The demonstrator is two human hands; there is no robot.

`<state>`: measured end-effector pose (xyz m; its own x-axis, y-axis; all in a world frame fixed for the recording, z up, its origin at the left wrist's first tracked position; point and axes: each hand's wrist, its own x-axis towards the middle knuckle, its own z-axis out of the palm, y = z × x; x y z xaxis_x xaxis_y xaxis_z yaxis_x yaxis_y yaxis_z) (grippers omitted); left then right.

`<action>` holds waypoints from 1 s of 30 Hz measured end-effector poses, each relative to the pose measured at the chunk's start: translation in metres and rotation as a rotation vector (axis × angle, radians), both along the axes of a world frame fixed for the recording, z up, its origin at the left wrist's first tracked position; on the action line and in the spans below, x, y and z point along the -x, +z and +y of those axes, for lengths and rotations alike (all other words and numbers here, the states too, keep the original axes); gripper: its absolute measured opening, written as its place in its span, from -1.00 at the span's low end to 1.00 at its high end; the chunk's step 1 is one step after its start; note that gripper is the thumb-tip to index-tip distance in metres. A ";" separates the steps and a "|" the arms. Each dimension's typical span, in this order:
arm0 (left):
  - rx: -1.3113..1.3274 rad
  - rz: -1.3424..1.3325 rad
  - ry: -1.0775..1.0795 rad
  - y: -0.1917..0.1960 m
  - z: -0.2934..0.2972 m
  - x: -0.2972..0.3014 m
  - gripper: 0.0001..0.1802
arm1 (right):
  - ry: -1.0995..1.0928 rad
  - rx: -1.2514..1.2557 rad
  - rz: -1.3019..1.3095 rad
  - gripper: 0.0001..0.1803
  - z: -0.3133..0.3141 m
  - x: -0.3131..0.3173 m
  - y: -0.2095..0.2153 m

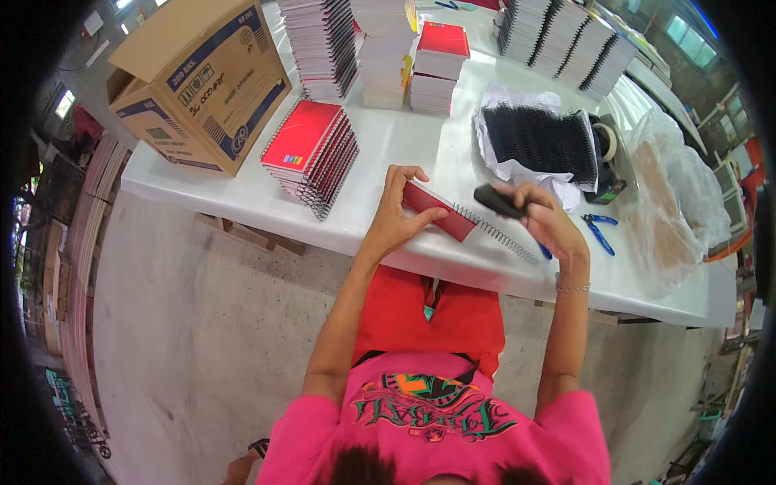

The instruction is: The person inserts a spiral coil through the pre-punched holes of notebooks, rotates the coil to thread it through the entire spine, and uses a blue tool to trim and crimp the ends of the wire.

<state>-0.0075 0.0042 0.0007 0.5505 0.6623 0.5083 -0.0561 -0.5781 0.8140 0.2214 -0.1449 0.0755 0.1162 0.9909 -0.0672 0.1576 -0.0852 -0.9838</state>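
Note:
My left hand (394, 217) is closed around a small red-covered notebook (454, 224), holding it tilted at the table's near edge, thumb on the cover. A wire spiral coil (508, 239) runs along the notebook's edge, and a long stretch of it sticks out past the right end. My right hand (551, 220) grips a dark, blunt-ended object (499, 201) just above the coil; its exact kind is unclear. Below that hand the tip of something blue (545, 251) shows, mostly hidden.
Left of the notebook stands a stack of red spiral notebooks (303, 137), beside a cardboard box (202, 89). Farther back are stacks of bound pages (319, 48) and red-topped pads (440, 61). Black coils (537, 141) lie on white paper; blue-handled cutters (599, 230) and a plastic bag (675, 194) sit right.

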 end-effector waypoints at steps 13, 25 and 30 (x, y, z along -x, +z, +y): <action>0.236 -0.111 -0.162 -0.007 0.003 0.004 -0.17 | 0.018 0.040 0.020 -0.74 0.005 0.017 0.020; 0.489 -0.119 -0.341 0.001 0.008 0.003 -0.27 | 0.115 -0.009 -0.105 -0.63 0.018 0.021 0.021; 0.524 -0.084 -0.373 0.009 -0.001 -0.004 -0.47 | -0.017 -0.023 -0.005 -0.63 0.030 0.013 0.027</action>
<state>-0.0032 0.0034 0.0100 0.7641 0.6061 0.2208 -0.2518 -0.0350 0.9672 0.2086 -0.1151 0.1023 0.1331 0.9901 -0.0434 0.1610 -0.0648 -0.9848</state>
